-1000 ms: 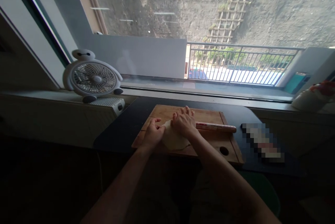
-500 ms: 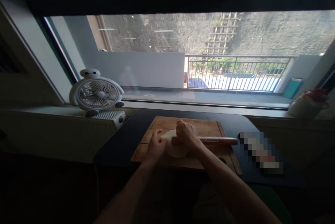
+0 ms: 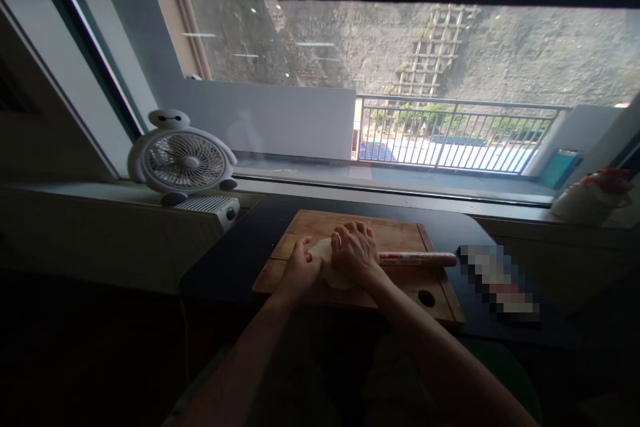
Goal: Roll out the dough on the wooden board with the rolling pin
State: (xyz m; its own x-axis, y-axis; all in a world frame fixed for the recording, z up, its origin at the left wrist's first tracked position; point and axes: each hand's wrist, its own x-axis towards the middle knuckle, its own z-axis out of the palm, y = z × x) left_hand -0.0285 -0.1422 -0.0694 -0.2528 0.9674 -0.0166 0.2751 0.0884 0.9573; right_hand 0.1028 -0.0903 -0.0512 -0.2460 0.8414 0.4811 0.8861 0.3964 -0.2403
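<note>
A pale, flat round of dough (image 3: 324,250) lies on a wooden cutting board (image 3: 400,230). At its left edge, my left hand (image 3: 300,268) has its fingers closed on the dough, thumb against the rim. My right hand (image 3: 356,255) is wrapped over the left part of a wooden rolling pin (image 3: 425,259), with its fingers bent forward. The pin's other end sticks out to the right past the board's groove. Much of the dough and the pin's left end are hidden under my right hand.
The board rests on a dark table (image 3: 225,274). A white fan (image 3: 185,157) stands at the left on the sill. A blurred-out item (image 3: 500,284) lies right of the board. On the right sill sits a white pot-like object (image 3: 585,200), beside the window.
My right hand has shifted slightly, its fingers now spread over the pin instead of curled in a fist. My left hand stays at the dough's edge. The camera view has tilted down.
</note>
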